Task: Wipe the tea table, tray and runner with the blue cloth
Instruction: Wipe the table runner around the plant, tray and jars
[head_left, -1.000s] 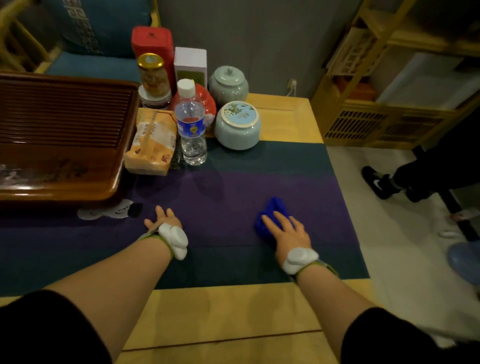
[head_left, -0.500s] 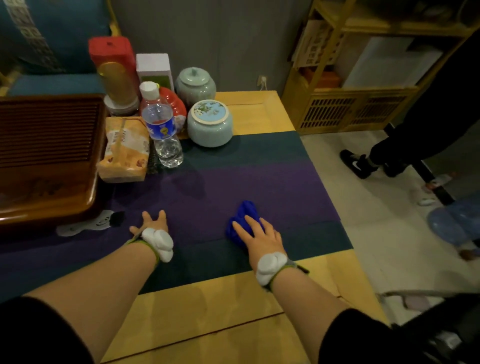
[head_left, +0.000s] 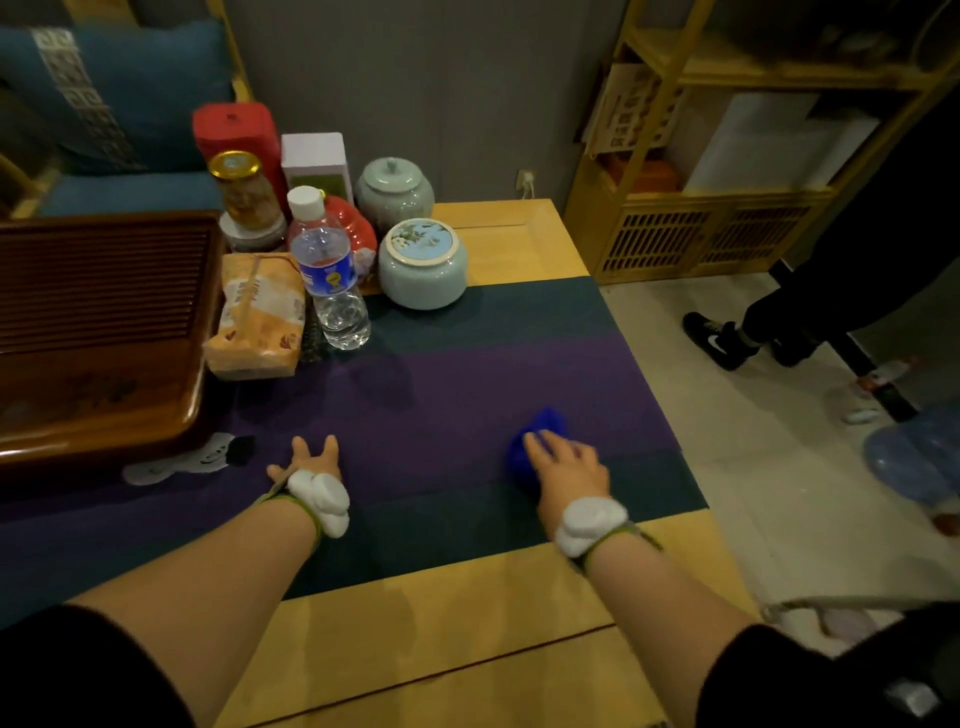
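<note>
Nearest us is the bare yellow wood of the tea table (head_left: 441, 613), and just beyond it the purple and dark green runner (head_left: 467, 384), where both our hands rest. Our right hand (head_left: 569, 465) lies flat on the bunched blue cloth (head_left: 537, 434), fingers extended and close together, pressing it onto the runner's right part. Our left hand (head_left: 311, 457) lies on the runner with fingers spread, seemingly bracing the fabric.

We judge the runner-wiping step is in hand; the next move calls for sliding the cloth across the runner while our left hand keeps it from bunching.

Farther left sits the wooden tray (head_left: 104, 332), cut off at the frame's edge. Most of the cloth hides under our palm, and the runner beneath the water bottle (head_left: 330, 280), snack bag (head_left: 257, 317) and celadon jar (head_left: 423, 265) is hidden.
</note>
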